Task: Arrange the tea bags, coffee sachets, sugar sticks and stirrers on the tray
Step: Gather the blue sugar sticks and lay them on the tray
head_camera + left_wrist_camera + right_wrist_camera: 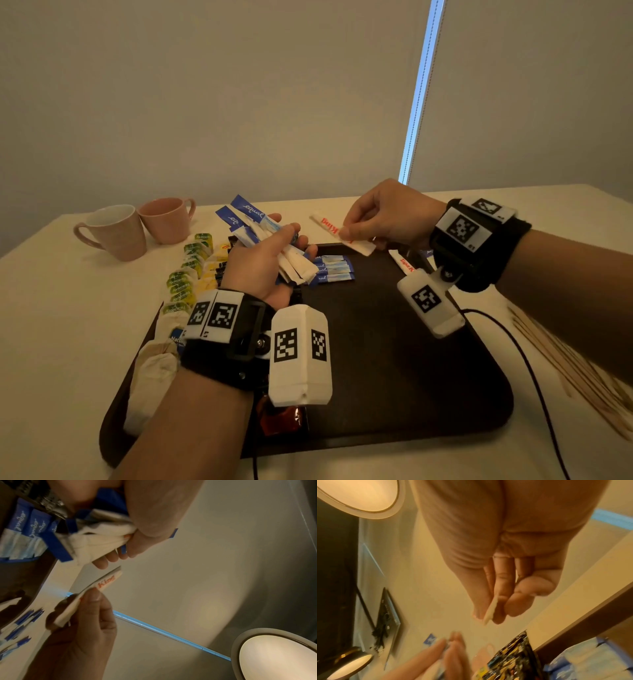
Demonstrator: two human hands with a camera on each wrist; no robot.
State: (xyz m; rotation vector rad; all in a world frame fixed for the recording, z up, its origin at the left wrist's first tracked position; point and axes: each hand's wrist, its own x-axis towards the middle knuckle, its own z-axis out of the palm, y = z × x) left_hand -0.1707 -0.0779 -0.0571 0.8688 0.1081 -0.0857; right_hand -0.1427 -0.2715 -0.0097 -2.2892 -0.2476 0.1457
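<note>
Head view: the left hand (263, 263), palm up above the far left of the tray (394, 359), grips a mixed bundle of sachets (274, 246), blue "equal" packets fanned at the top and white sticks at the bottom. Just beside it, the right hand (383, 216) pinches one white sugar stick (342, 233) (red lettering, reading "King" from the left wrist view) between thumb and fingertips, holding it tilted in the air over the tray's far edge, apart from the bundle.

Below the hands, a row of blue sachets (334, 269) lies flat on the dark tray, and another red-lettered stick (404, 263) lies near its far right corner. Green and yellow tea bags (191, 267) run in lines along the tray's left side, with paler tea bags (154, 373) nearer the camera. An orange-red wrapper (281, 419) sits at the tray's near edge.

On the tabletop (68, 308), wooden stirrers (575, 377) lie to the right of the tray, and two pink mugs (137, 228) stand at the far left.
</note>
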